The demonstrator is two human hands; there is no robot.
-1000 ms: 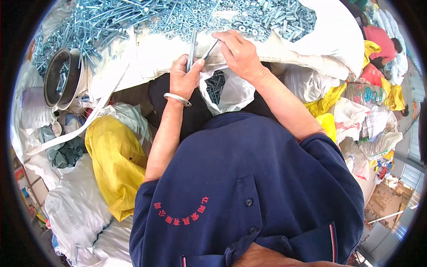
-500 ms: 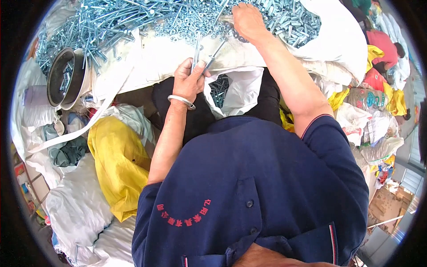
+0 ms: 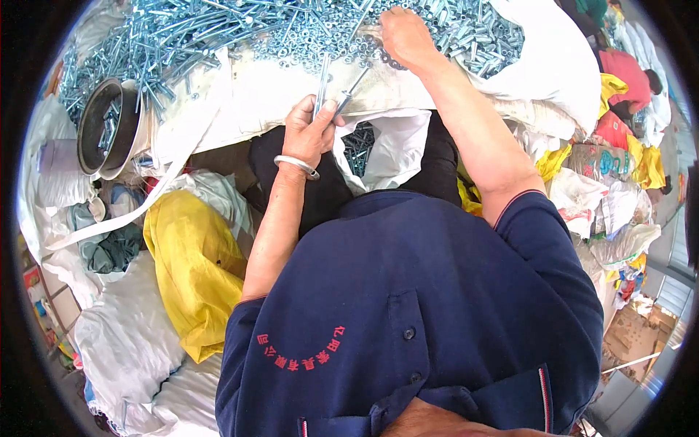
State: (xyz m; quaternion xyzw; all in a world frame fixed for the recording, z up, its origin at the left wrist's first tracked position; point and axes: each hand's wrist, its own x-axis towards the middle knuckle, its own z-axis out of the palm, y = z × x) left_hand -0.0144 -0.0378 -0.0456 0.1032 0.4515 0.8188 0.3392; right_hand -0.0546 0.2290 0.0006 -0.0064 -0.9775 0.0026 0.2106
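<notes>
My left hand [image 3: 309,131], a metal bangle at its wrist, is closed around long silvery bolts. One bolt [image 3: 322,84] points up from the fingers; another bolt [image 3: 354,89], tilted right, seems to carry a wider sleeve near the grip. My right hand [image 3: 406,38] is at the far side with its fingers curled down, between the heap of small nuts and washers [image 3: 324,36] and the metal sleeves [image 3: 491,44]. What its fingertips pinch is hidden. Below the left hand, a white sack [image 3: 399,149] between my knees stands open, with dark metal fasteners [image 3: 358,149] inside.
Long bolts [image 3: 196,29] are heaped at the far left on a white-covered work surface [image 3: 269,84]. A dark round pan [image 3: 87,138] with a few bolts stands at its left edge. A yellow sack [image 3: 193,269] lies lower left. At far right, a person in red [image 3: 626,76] bends over.
Almost nothing differs. My right hand has shifted very slightly at the heap, and the left hand keeps its hold on the bolts.
</notes>
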